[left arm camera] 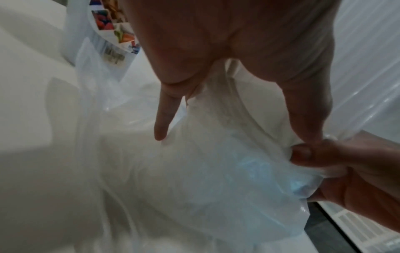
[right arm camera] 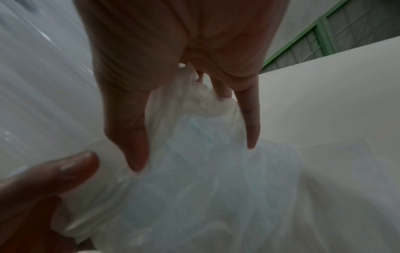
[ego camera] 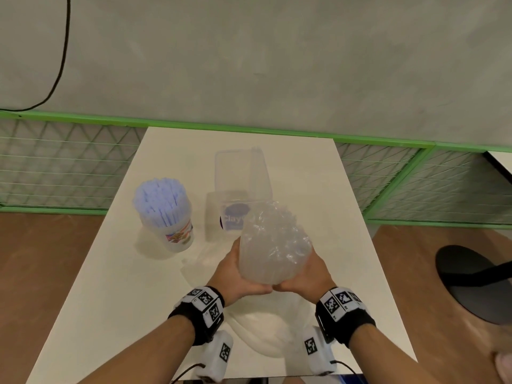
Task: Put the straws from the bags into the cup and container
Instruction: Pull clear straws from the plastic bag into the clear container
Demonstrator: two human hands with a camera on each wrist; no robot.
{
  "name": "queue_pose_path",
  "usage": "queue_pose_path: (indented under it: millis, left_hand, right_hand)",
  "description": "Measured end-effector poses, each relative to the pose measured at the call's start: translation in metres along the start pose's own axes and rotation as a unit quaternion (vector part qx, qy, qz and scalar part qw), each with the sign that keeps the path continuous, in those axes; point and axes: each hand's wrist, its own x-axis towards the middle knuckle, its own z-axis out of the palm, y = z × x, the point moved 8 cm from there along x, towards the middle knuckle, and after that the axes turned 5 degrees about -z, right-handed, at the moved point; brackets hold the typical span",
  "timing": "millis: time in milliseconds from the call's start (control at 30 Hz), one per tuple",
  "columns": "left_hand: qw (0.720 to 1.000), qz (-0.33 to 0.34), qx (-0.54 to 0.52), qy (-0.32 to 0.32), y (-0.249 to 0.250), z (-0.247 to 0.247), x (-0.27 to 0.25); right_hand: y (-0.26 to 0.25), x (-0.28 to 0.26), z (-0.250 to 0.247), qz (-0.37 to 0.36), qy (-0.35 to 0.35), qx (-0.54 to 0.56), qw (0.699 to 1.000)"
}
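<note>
Both my hands hold a clear bag of clear straws above the white table, its far end tilted toward the clear container. My left hand cups the bag's near end from the left and my right hand from the right, thumbs meeting underneath. The container carries a purple label and is partly hidden behind the bag. A cup full of pale blue straws stands to the left. The bag fills the left wrist view's upper right, and the bag shows left in the right wrist view.
A limp empty plastic bag lies on the table under my wrists, also seen as the bag and the bag. A green mesh fence runs behind the table. A black stool stands at the right.
</note>
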Motion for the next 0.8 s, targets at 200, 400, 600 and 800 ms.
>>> queue_pose_path:
  millis: [200, 400, 600, 800]
  left_hand:
    - [0.994, 0.056, -0.090, 0.023, 0.038, -0.027, -0.009]
    - [0.997, 0.072, -0.029, 0.009, 0.035, -0.075, -0.023]
    - [1.000, 0.003, -0.011, 0.016, -0.018, -0.076, -0.026]
    - [1.000, -0.013, -0.015, 0.010, -0.023, -0.037, -0.005]
  right_hand:
    - [-0.036, -0.009, -0.015, -0.039, 0.078, 0.078, 0.993]
    - [-0.045, -0.028, 0.035, -0.038, 0.105, 0.184, 0.977]
    - [-0.017, -0.019, 0.077, 0.003, 0.071, 0.179, 0.981]
    - [0.004, -0.012, 0.042, 0.009, 0.087, 0.090, 0.992]
